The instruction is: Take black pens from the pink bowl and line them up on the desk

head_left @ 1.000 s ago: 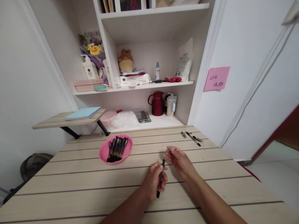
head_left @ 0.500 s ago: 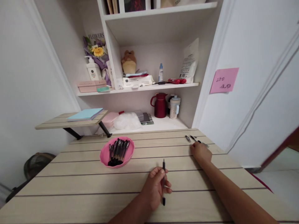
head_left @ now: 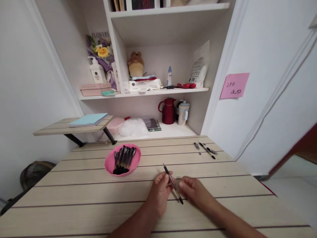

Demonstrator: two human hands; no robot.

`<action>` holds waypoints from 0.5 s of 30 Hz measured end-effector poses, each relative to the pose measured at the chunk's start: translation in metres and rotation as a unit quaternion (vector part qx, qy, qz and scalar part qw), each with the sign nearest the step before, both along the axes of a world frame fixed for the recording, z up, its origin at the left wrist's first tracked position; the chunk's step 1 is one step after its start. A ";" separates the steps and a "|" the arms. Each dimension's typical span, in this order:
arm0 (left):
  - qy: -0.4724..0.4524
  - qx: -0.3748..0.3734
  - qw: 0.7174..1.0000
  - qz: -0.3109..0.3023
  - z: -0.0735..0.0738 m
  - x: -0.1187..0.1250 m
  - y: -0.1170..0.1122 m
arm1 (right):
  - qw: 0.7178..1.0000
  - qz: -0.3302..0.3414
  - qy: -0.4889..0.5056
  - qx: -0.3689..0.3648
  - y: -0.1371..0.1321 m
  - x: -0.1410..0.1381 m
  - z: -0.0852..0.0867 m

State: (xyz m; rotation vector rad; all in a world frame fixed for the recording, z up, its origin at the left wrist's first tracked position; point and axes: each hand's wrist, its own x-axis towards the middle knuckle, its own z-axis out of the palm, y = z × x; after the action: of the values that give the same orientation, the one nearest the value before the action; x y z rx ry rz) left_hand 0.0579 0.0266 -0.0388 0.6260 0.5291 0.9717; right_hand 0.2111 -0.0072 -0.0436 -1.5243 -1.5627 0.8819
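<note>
Pen (head_left: 174, 187) in clamped L grip (head_left: 160, 191), R grip (head_left: 192, 187) adj., its hold unclear.

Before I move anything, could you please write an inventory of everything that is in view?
Table: one, pale wood, foreground
Held pen: one, dark, in left hand
Bowl: one, pink, on table
Pens: many, dark, in bowl
Loose pen pieces: several, dark, table's far right
Stand: one, pale, table's far left
Papers: one stack, blue top, on stand
Jug: one, red, lower shelf
Mug: one, pale, beside jug
Plush toy: one, brown, middle shelf
Pouch: one, white, middle shelf
Bouquet: one, mostly purple, left shelf
Note: one, pink, right wall
Other items: many, mixed colours, mostly shelves
Left hand: one, bare, around held pen
Right hand: one, bare, near held pen
</note>
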 end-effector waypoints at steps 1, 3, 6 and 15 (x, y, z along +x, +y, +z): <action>0.000 -0.001 1.000 0.004 0.000 0.000 0.000 | 0.999 0.031 0.019 0.019 -0.009 -0.013 -0.001; 0.001 -0.002 1.000 0.004 0.001 -0.001 0.001 | 0.998 0.031 0.031 0.041 -0.021 -0.029 -0.002; -0.004 0.000 1.000 0.001 0.001 -0.002 0.001 | 0.998 -0.025 -0.001 0.055 -0.026 -0.034 0.001; 0.001 -0.044 0.999 0.009 -0.003 0.000 0.008 | 0.977 -0.127 -0.142 0.099 0.011 0.011 0.003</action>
State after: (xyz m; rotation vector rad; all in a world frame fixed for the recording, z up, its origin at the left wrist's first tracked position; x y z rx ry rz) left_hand 0.0578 0.0346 -0.0421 0.5432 0.5771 0.9597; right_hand 0.2223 0.0041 -0.0406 -1.7103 -1.5531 0.3640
